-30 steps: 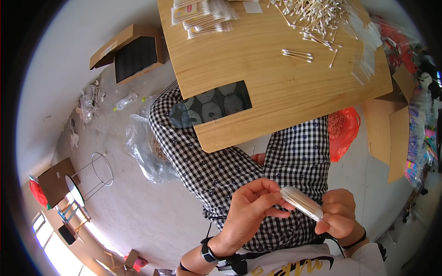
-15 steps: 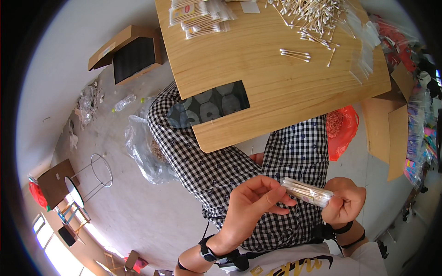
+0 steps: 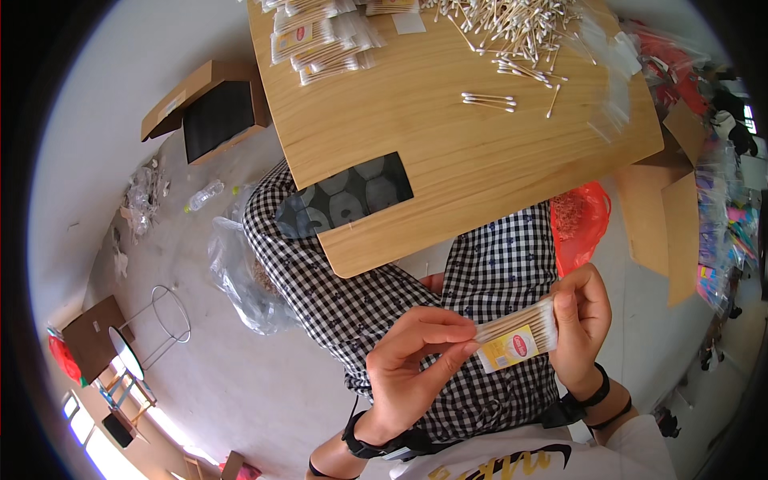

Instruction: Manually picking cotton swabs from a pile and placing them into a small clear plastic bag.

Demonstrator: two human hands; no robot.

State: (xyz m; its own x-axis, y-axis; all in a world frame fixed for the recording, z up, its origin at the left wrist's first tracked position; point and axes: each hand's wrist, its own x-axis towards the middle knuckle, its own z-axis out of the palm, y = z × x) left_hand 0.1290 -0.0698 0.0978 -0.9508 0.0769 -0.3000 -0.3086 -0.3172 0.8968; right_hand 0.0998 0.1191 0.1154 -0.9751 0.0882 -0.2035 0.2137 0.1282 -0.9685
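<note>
Both hands hold one swab pack (image 3: 518, 336) over the lap. Left hand (image 3: 416, 364) pinches its left end, fingers closed; right hand (image 3: 582, 320) grips its right end. Loose swabs (image 3: 520, 28) lie at the table's (image 3: 448, 152) far edge.

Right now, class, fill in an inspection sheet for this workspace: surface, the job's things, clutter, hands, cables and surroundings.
Surface: wooden table, with a dark patterned panel near its front edge.
Job's things: clear packet of cotton swabs held between both hands; loose cotton swabs and filled packets on the table.
Clutter: open cardboard box, clear plastic bag, plastic bottle and red bag on the floor.
Hands: left hand pinches the packet's left end; right hand grips its right end.
Cables: nothing seen.
Surroundings: grey floor; wire stand at left.
</note>
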